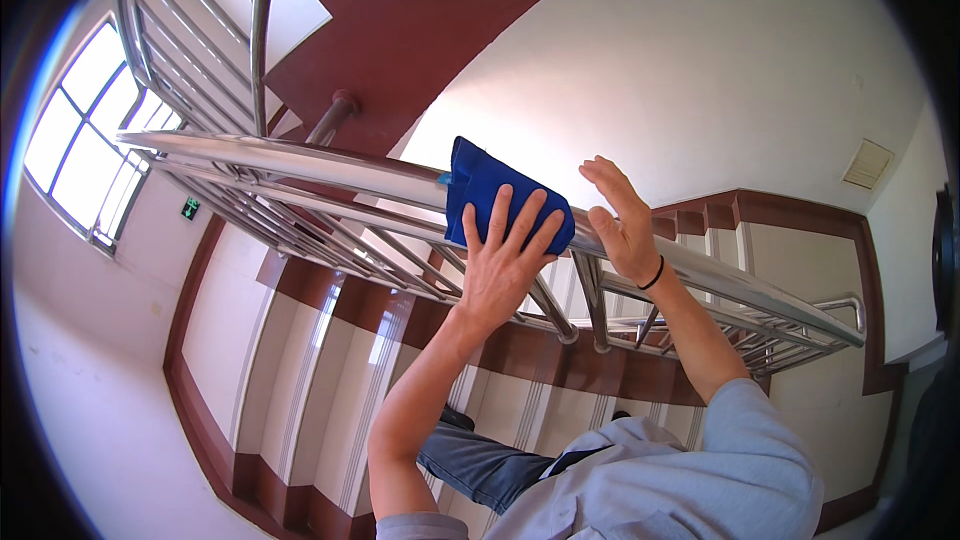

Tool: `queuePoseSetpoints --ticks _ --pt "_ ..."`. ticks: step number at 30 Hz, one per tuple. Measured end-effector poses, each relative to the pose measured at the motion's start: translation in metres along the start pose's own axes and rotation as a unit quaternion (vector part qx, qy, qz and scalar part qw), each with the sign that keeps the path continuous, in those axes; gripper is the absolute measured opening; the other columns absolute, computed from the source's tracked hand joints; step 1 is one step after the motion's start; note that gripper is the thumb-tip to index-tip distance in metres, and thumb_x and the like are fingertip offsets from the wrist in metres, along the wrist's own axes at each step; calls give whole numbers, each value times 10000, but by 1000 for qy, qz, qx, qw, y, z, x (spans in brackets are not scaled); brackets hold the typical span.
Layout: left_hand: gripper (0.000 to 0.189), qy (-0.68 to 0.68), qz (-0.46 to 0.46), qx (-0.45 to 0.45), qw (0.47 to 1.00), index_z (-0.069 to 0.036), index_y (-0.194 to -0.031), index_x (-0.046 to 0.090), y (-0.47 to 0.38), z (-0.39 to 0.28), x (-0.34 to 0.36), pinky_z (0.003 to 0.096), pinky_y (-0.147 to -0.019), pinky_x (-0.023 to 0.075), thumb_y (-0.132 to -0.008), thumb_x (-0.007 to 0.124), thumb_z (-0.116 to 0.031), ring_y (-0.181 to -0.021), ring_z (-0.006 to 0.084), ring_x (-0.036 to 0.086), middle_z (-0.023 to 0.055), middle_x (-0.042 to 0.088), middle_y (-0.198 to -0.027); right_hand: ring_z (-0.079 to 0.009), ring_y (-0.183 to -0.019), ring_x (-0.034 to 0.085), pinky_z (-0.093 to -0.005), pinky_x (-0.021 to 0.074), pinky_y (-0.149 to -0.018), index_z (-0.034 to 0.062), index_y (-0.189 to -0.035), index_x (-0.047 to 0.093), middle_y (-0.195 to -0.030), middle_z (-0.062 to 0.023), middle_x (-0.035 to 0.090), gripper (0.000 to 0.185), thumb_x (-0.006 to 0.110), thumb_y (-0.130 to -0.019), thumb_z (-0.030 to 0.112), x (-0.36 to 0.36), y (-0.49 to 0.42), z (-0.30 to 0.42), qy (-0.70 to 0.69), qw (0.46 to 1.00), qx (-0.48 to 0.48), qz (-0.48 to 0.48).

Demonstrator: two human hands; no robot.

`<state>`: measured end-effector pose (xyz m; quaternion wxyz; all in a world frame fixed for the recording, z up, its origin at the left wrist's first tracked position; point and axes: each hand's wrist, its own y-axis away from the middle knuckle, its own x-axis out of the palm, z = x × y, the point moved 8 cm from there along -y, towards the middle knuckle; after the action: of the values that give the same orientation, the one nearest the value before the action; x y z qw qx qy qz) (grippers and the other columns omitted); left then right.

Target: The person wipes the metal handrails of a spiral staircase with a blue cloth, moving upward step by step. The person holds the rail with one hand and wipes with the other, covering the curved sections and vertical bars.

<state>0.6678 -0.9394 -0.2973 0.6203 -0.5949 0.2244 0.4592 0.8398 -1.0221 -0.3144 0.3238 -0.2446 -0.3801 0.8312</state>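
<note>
A blue folded cloth [480, 176] lies over the top rail of a stainless steel stair handrail [360, 174]. My left hand [506, 251] presses on the cloth with its fingers spread, flat against it over the rail. Just to the right of the cloth, my right hand [624, 229] is raised by the rail, its fingers apart and nothing held. A black band circles the right wrist. Whether the right hand touches the rail cannot be told.
Steel balusters [551, 307] run under the rail. Stairs [345, 382] with pale treads and red-brown edges lie below, with more steps beyond the railing. A barred window [86, 127] is at the left; a second curved railing [199, 37] rises at the upper left.
</note>
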Motion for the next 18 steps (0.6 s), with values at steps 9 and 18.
queuePoseSetpoints --ticks 9,18 --pt "854 -59 21 -55 997 -262 -1602 599 -1 113 -62 619 -1345 221 -809 918 -245 -1663 357 310 41 463 -1738 -393 -1517 521 -492 416 -1248 5 -1496 648 -1530 -209 638 599 633 -1127 476 -4 1 -6 -46 998 30 8" --pt "834 -45 41 1 998 -244 -1578 639 -11 68 -42 663 -1318 244 -798 935 -258 -1641 376 357 63 523 -1699 -351 -1517 531 -465 440 -1233 -7 -1513 641 -1541 -205 641 680 540 -1147 557 -9 4 -4 -86 996 -11 -8"
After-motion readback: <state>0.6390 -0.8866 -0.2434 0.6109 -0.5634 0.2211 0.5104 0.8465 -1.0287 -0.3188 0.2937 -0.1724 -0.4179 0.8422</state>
